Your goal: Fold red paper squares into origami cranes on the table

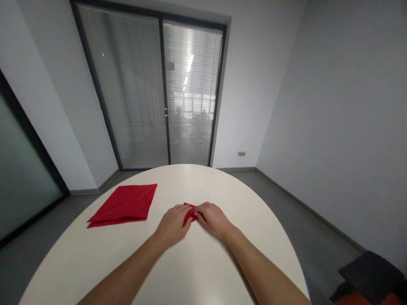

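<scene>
A small folded piece of red cloth point(190, 214) lies on the white round table point(190, 271), between my two hands. My left hand point(173, 223) grips its left side, fingers curled over the top and thumb at the near edge. On the right side, my right hand point(213, 219) pinches the cloth with fingers and thumb bent together. Both hands cover most of the piece, so its full shape is hidden. A larger folded red cloth point(127, 204) lies flat to the left, apart from my hands, its layers showing along the near edge.
The table's curved rim runs round the work area. Beyond it stand a glass door with blinds point(190, 97) and grey-white walls point(337, 106). A dark chair point(372, 273) with an orange-red part is at the lower right.
</scene>
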Action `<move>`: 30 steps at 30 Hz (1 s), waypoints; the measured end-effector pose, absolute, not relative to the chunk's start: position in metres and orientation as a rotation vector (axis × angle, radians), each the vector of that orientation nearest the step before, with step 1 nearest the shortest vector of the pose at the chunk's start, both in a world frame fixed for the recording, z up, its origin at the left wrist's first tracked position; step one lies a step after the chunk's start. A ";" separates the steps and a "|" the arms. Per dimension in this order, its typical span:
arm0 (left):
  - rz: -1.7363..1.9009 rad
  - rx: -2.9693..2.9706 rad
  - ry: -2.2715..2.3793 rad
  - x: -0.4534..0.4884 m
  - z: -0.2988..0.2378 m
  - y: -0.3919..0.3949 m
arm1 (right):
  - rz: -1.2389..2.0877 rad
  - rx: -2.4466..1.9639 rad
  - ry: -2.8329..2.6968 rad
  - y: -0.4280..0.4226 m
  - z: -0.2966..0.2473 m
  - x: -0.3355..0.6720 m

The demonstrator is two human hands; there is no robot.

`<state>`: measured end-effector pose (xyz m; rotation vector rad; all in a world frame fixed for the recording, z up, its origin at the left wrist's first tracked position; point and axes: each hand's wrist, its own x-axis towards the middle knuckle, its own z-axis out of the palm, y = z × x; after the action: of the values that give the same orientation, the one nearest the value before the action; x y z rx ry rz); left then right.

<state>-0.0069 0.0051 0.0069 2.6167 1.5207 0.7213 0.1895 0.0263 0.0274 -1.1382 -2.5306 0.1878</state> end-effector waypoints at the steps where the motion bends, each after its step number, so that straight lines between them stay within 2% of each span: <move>1: 0.733 2.595 1.530 -0.006 0.008 0.004 | 0.189 -1.138 -2.528 0.027 0.027 0.189; 19: 0.634 2.608 1.781 -0.004 0.020 0.001 | 0.282 -1.079 -2.330 0.028 0.026 0.188; 24: 0.797 2.528 1.800 -0.007 0.018 0.003 | 0.305 -1.167 -2.099 0.027 0.022 0.186; 30: 1.137 2.360 1.757 -0.008 0.009 0.011 | 0.581 -1.196 -1.794 0.028 0.011 0.179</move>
<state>-0.0078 0.0109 0.0095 2.3600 1.7568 1.1368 0.1789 0.0277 0.0111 -1.1957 -1.7940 0.5810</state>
